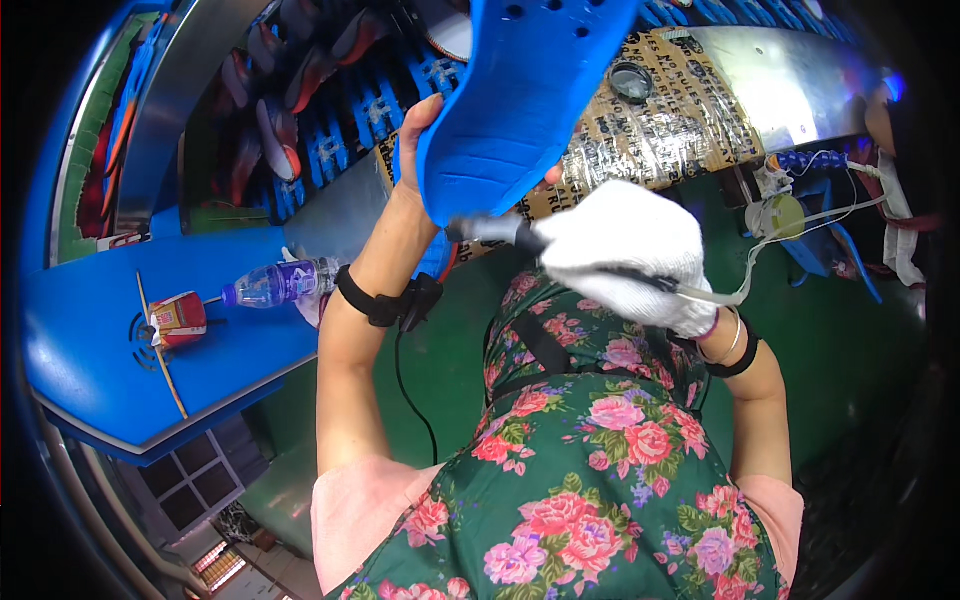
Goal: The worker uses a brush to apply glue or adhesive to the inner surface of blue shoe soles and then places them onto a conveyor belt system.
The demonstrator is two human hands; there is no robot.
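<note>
In front of the cardboard-covered bench, the bare left hand is holding up a blue shoe sole, its thumb lying along one side and a fingertip showing past the other — the rest of the fingers are hiding behind it, wrapping its underside, it seems. The white-gloved right hand is closing round a metal-nozzled hand tool, with a white cord trailing from it. The nozzle's blurred end is sitting right by the sole's near end; whether it is touching, I cannot tell. Work at that end is apparently under way, but how much is done and how much is remaining is not showing. The sole itself is looking smooth and evenly blue, thin curved grooves crossing its near part and dark round holes dotting the far part, which is running out of view
</note>
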